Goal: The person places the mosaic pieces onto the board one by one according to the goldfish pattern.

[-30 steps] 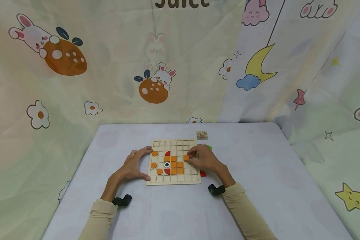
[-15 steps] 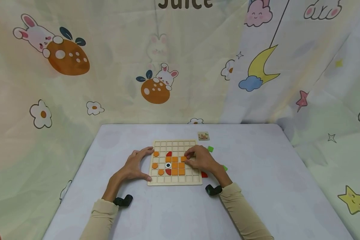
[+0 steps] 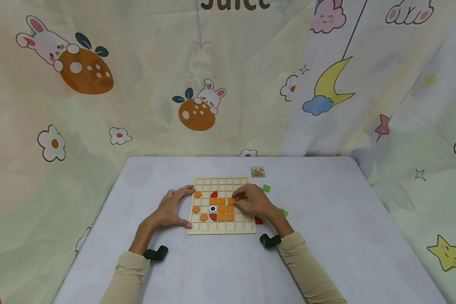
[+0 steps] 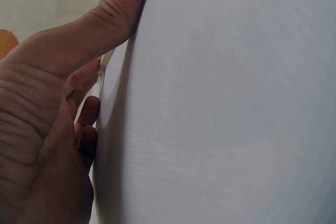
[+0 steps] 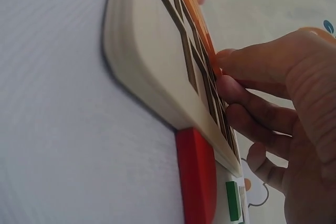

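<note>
A square wooden grid board (image 3: 222, 231) lies on the white table. My left hand (image 3: 169, 209) spans its left edge, thumb touching near the lower corner and fingertips higher up. Over the right half of the board, my right hand (image 3: 255, 200) pinches an orange square tile (image 3: 231, 202) between thumb and fingers, close beside the other orange tiles (image 3: 221, 209). A white disc with a black eye (image 3: 213, 209) sits between two red rounded pieces, the upper one (image 3: 214, 194) and the lower one (image 3: 213, 217). Three orange round pieces, one at the upper left (image 3: 197, 194), occupy cells by the left side.
A small patterned card (image 3: 257, 172) is behind the board's right corner. Green pieces, one farther back (image 3: 266, 188) and another beside the right wrist (image 3: 285, 212), lie right of the board. A red piece (image 5: 195, 177) rests against the board's edge. A printed cloth (image 3: 148, 84) hangs behind the table.
My right hand has shifted slightly left with the orange square tile, bringing it up to the orange group. The left hand keeps its place at the board's edge.
</note>
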`<state>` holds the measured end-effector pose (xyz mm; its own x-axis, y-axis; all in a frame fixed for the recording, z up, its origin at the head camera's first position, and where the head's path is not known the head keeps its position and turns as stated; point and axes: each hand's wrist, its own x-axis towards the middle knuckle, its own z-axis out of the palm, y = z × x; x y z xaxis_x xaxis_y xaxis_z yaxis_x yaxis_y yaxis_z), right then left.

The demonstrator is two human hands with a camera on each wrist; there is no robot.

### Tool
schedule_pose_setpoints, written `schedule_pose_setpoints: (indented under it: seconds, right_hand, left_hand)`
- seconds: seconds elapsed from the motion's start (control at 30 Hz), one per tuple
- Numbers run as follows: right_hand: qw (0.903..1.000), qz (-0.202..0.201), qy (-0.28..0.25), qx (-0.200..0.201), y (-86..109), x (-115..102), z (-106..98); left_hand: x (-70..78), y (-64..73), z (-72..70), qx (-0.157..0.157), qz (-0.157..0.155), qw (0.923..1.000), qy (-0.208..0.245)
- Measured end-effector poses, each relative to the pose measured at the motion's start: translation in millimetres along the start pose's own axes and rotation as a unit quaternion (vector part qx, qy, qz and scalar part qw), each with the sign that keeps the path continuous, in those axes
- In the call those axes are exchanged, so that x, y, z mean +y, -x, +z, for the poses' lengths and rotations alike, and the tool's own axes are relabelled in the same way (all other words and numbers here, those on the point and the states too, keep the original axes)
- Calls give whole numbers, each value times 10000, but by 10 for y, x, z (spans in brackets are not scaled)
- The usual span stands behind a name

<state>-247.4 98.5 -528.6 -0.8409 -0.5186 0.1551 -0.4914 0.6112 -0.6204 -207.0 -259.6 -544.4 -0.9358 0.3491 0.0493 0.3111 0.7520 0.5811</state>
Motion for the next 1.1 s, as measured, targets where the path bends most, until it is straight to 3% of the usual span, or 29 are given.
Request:
schedule_pose_setpoints:
  seconds: [0.47, 0.67, 1.1]
  right_hand:
    - [9995, 0, 315, 42, -29, -61, 9]
    - [9999, 87, 58, 33, -83, -110, 45]
    - [9993, -115, -260, 258, -51, -119, 1]
  left_hand:
    - [20, -2, -10, -9, 20, 9999, 114]
    - [17, 1, -1, 80, 181, 9998, 52]
    - [8, 7, -3, -38, 13, 10000, 53]
